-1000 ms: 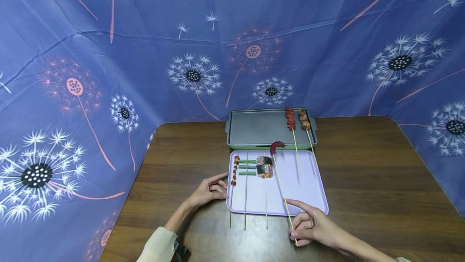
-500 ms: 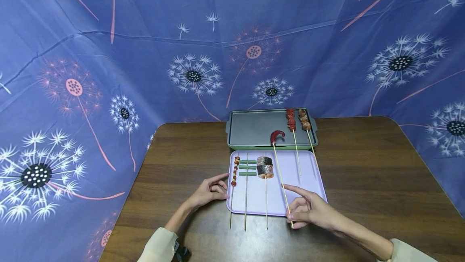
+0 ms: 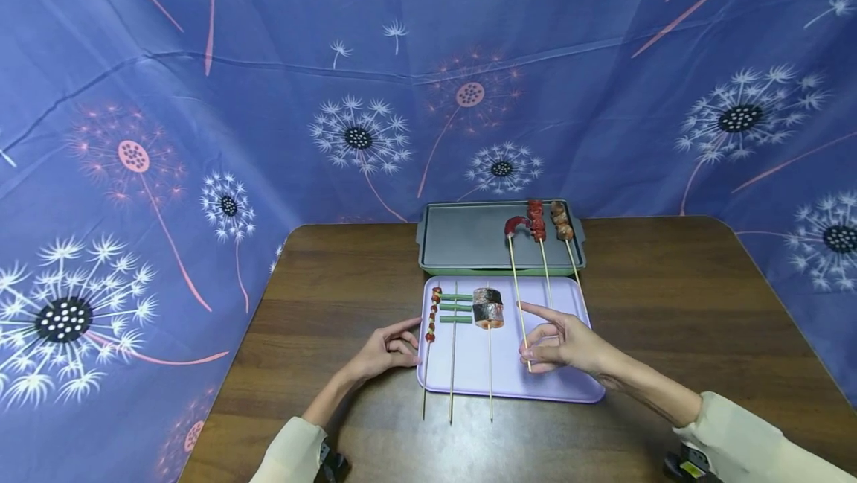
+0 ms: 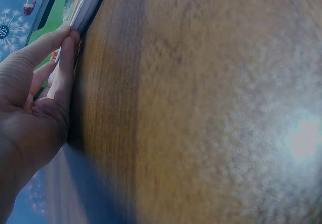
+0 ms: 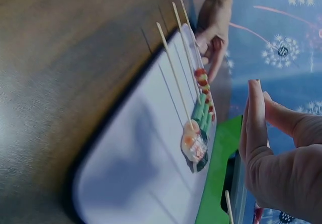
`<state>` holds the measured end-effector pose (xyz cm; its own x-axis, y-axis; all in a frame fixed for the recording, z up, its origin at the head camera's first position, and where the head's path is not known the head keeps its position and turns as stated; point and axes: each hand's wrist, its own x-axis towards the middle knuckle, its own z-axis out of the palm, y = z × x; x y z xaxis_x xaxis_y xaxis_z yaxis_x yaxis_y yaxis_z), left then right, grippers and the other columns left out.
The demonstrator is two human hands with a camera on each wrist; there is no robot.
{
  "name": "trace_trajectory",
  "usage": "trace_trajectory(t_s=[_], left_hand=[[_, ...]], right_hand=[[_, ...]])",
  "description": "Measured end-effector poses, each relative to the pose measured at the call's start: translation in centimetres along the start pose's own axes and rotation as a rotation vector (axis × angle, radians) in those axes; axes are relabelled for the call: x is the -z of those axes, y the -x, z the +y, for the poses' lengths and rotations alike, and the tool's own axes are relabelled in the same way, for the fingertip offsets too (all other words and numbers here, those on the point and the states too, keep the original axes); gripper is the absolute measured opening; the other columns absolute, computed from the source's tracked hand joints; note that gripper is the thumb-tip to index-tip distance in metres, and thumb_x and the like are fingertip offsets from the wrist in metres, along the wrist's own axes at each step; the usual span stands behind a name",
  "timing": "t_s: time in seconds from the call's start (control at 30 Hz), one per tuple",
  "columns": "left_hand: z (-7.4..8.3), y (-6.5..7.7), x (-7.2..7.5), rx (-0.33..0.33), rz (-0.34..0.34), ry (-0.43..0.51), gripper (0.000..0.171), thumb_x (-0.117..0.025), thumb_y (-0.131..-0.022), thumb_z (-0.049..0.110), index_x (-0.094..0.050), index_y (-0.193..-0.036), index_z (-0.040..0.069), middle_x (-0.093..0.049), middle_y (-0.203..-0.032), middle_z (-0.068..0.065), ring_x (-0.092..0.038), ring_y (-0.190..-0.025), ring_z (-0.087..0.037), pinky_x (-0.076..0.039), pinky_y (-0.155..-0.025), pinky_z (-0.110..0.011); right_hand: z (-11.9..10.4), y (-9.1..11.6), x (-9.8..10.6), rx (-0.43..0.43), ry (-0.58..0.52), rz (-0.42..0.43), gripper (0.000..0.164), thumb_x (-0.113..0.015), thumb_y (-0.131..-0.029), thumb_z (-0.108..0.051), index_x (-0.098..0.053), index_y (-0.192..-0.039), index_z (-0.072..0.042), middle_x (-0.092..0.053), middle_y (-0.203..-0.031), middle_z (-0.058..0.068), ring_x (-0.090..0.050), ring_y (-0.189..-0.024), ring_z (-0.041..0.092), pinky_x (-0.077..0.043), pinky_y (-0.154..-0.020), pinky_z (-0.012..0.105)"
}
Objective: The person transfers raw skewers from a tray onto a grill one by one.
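Observation:
My right hand (image 3: pixel 562 345) pinches the lower end of a skewer with a curled dark red piece (image 3: pixel 514 226), like an octopus tentacle. This piece is over the grey grill pan (image 3: pixel 469 234), beside a red meat skewer (image 3: pixel 535 221); whether it touches the pan I cannot tell. My left hand (image 3: pixel 382 355) rests its fingertips against the left edge of the lilac tray (image 3: pixel 562 386). On that tray lie a thin skewer of small red pieces (image 3: pixel 431 327), one with green sticks (image 3: pixel 455 308), and one with a thick fish-like chunk (image 3: pixel 488 308).
A browned meat skewer (image 3: pixel 561 221) lies at the pan's right end, its stick reaching over the tray. The pan stands behind the tray on a brown wooden table (image 3: pixel 669 304). A blue dandelion-print cloth (image 3: pixel 402 36) hangs behind.
My right hand has moved forward over the tray, carrying the skewer's dark red tip from the pan's front edge to over the pan. My left hand has stayed at the tray's edge.

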<state>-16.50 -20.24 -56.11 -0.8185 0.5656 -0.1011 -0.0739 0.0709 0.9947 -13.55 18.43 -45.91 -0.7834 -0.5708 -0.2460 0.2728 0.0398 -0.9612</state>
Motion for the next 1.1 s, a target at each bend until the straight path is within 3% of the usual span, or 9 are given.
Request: trace_trajectory(t_s=[0.37, 0.63, 1.1], left_hand=[[0.1, 0.1, -0.1, -0.007, 0.005, 0.009, 0.077, -0.072, -0.085, -0.012, -0.036, -0.152, -0.010, -0.059, -0.112, -0.034, -0.070, -0.082, 0.000, -0.056, -0.078, -0.017], [0.2, 0.2, -0.2, 0.013, 0.023, -0.006, 0.077, -0.074, -0.084, -0.011, -0.037, -0.152, -0.010, -0.061, -0.111, -0.029, -0.070, -0.081, 0.000, -0.057, -0.079, -0.017], [0.7, 0.4, -0.4, 0.022, 0.026, -0.007, 0.076, -0.073, -0.085, -0.012, -0.038, -0.153, -0.008, -0.057, -0.114, -0.039, -0.070, -0.081, -0.001, -0.057, -0.078, -0.017]], right_hand=[[-0.9, -2.6, 1.9, -0.088, 0.010, 0.003, 0.089, -0.066, -0.094, 0.005, -0.007, -0.160, 0.008, -0.071, -0.096, 0.004, -0.075, -0.092, 0.017, -0.062, -0.085, 0.036], [-0.5, -3.8, 2.2, -0.083, 0.030, 0.068, 0.089, -0.067, -0.094, 0.004, -0.008, -0.161, 0.006, -0.071, -0.098, 0.005, -0.075, -0.093, 0.020, -0.062, -0.085, 0.036], [-0.2, -4.8, 1.6, -0.045, 0.092, 0.175, 0.083, -0.065, -0.094, 0.007, -0.015, -0.161, 0.005, -0.071, -0.099, 0.020, -0.076, -0.082, 0.019, -0.063, -0.080, 0.035]])
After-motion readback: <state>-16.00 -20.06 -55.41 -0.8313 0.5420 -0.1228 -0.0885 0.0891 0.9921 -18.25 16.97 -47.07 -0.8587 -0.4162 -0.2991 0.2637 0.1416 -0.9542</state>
